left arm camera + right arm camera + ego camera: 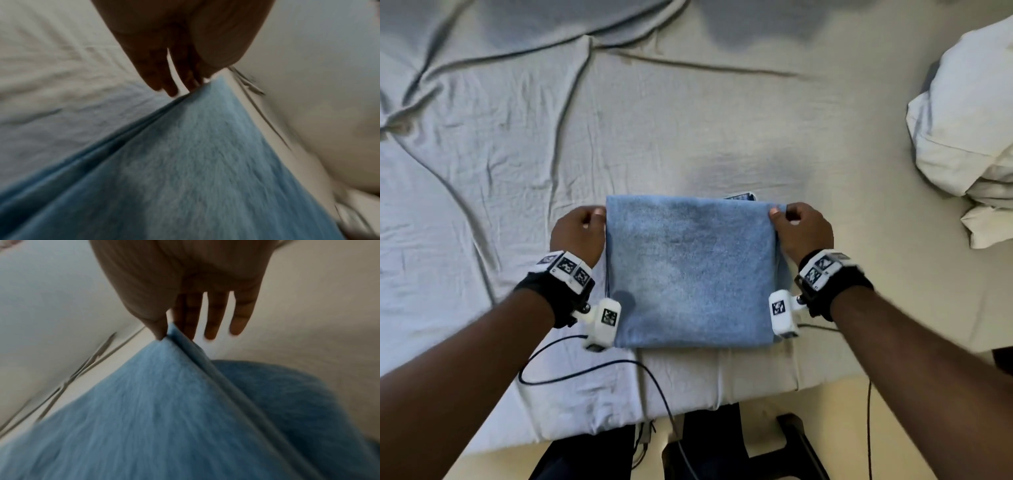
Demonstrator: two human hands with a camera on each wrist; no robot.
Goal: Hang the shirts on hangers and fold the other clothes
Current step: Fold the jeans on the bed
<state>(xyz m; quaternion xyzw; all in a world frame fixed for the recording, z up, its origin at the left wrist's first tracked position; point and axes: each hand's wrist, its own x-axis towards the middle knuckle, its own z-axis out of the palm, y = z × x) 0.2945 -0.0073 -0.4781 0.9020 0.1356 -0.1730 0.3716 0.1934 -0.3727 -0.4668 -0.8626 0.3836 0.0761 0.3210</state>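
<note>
Two hands each pinch a top corner of the blue cloth point(690, 270). The left hand point(578, 233) holds the corner at the left of the frame between thumb and finger. The right hand point(804, 228) does the same on the other side, with its other fingers point(239, 316) straight. The cloth lies folded on the bed point(517, 154), low in the middle of the frame. To fold well, I think both corners should move together, keeping the edge tight and the sides lined up.

Left hand point(578, 231) and right hand point(803, 229) each pinch fabric corners.
</note>
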